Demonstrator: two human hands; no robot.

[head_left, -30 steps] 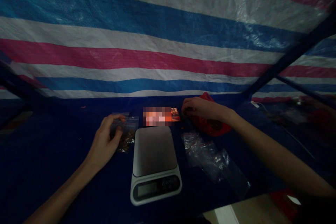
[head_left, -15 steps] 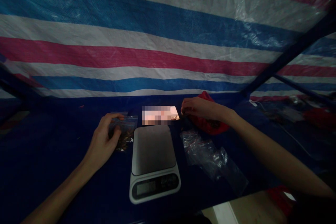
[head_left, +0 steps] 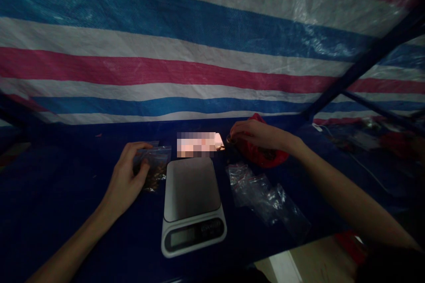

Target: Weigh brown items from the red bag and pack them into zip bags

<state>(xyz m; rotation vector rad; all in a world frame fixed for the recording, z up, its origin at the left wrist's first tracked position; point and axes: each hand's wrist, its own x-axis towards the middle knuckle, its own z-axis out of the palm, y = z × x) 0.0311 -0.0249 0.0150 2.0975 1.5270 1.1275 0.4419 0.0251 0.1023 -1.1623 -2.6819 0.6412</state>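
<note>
My left hand (head_left: 128,170) rests at the left side of a few clear zip bags (head_left: 158,157) that hold small brownish pieces. Its thumb and fingers are apart, curved over the bags' edge. Over an opened red plastic bag (head_left: 277,157), my right hand (head_left: 250,131) has its fingers closed together. At those fingertips shows a small, brassy ring-shaped piece (head_left: 229,139); its exact kind is too dim to make out. Between my hands stands a kitchen scale (head_left: 192,190) with a bare metal plate and an unreadable display.
A lit phone (head_left: 219,141), partly pixelated, lies behind the scale. Several flat clear zip bags (head_left: 265,194) are spread right of the scale. The blue table (head_left: 83,212) meets a striped tarp (head_left: 186,70) at the back. A dark frame bar (head_left: 348,75) slants at the right.
The view has shifted slightly. My left hand's thumb and fingers have drawn a little left across the zip bags. The brassy ring-shaped piece now shows more plainly at my right fingertips.
</note>
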